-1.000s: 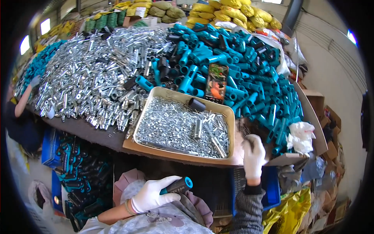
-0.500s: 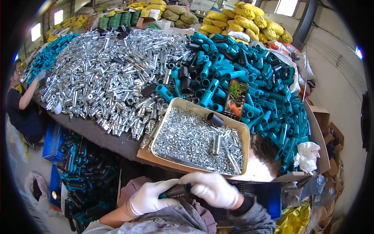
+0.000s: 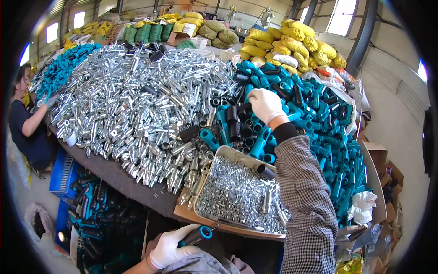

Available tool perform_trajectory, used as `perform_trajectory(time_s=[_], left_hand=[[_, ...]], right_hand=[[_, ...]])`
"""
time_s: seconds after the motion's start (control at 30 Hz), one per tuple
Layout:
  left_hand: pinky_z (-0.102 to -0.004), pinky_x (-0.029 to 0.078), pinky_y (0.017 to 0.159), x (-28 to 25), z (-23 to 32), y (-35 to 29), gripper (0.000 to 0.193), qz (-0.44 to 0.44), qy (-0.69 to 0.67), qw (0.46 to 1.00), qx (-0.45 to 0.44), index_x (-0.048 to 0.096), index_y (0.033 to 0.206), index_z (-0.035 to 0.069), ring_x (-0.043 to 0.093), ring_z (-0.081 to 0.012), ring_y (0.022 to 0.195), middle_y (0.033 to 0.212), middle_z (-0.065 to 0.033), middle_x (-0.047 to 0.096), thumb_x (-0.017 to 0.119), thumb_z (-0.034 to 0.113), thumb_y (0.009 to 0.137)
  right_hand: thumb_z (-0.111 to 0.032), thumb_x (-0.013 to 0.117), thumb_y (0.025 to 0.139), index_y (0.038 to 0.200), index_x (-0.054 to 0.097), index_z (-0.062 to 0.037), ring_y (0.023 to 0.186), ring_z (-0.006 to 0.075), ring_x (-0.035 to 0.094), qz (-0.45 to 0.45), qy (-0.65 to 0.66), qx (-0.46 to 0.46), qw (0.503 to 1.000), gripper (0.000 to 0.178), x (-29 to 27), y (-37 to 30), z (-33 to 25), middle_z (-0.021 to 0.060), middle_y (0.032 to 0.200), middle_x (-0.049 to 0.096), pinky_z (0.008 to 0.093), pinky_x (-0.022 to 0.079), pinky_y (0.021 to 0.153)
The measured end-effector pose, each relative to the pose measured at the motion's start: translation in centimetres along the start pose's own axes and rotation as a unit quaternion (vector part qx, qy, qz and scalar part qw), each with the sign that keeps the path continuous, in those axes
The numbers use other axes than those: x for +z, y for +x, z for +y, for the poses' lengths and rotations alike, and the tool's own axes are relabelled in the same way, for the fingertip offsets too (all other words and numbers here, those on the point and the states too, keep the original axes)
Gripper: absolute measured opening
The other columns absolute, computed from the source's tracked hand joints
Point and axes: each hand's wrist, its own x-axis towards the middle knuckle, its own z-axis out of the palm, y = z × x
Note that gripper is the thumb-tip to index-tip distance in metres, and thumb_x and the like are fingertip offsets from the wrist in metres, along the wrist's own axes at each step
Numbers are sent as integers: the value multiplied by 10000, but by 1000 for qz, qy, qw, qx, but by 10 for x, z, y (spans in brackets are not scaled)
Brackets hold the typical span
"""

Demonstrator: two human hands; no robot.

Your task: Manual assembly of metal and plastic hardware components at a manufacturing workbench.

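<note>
My left hand, in a white glove, is wrapped round a black and teal tubular handle low in front of me. The handle's teal-rimmed open end points up and to the right. My right hand, also gloved, reaches over the heap of teal plastic housings with its fingers curled down and closed. Whatever those fingers hold, if anything, is hidden from this view. Black sleeves lie just to the left of the hand. My right forearm passes over the right side of the tray of small metal parts.
A big pile of shiny metal parts covers the table's left and middle. Below left is a blue crate beside black and teal pieces. Another person works at the far left. Yellow sacks stand behind.
My right hand has left the handle and moved up and forward to the teal heap. My left hand keeps the handle, whose open end now shows. The view has tilted up, and my arm hides the phone.
</note>
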Motion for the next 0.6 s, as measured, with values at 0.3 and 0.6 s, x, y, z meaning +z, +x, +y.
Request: perform_trajectory(time_s=[0.3, 0.6], left_hand=[[-329, 541, 744, -23, 0, 30, 638, 35, 15, 999, 31, 589, 1268, -43, 687, -230, 816, 973, -178, 699, 793, 261, 746], [-345, 541, 826, -51, -17, 56, 669, 51, -50, 995, -69, 619, 1265, -10, 719, -250, 892, 972, -172, 724, 781, 219, 657]], right_hand=[[-240, 586, 873, 964, 716, -99, 984, 354, 660, 21, -150, 53, 987, 212, 64, 68, 32, 155, 1026, 696, 464, 537, 837], [-269, 708, 765, 1324, 608, -200, 1147, 341, 630, -100, -180, 26, 978, 572, 101, 165, 78, 169, 1254, 645, 429, 509, 991]])
